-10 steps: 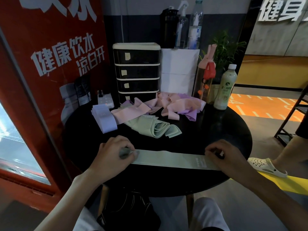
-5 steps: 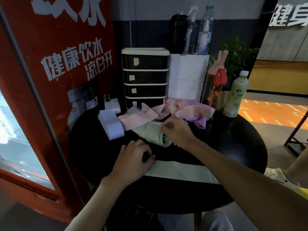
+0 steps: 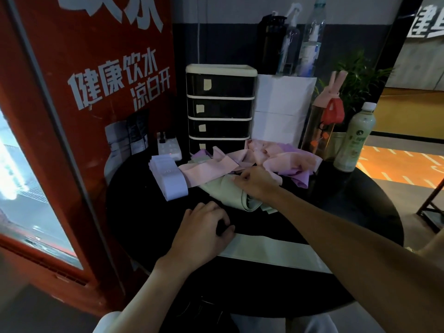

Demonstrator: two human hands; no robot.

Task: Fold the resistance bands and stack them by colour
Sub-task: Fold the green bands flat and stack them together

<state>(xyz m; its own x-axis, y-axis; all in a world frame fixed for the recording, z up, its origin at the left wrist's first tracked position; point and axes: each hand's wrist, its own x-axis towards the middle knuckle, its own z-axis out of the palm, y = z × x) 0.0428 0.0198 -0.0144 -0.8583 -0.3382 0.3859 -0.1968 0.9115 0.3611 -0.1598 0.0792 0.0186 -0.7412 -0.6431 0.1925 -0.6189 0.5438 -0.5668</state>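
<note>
On the round black table (image 3: 360, 212) a flat green band (image 3: 271, 251) lies stretched along the near edge. The left hand (image 3: 201, 231) sits on its left end with fingers curled; whether it pinches the band I cannot tell. The right hand (image 3: 257, 182) reaches farther back, fingers closed on a green bundle (image 3: 225, 193). Behind it sprawl pink bands (image 3: 209, 168) and purple bands (image 3: 300, 177), beside a pale folded stack (image 3: 168, 179).
</note>
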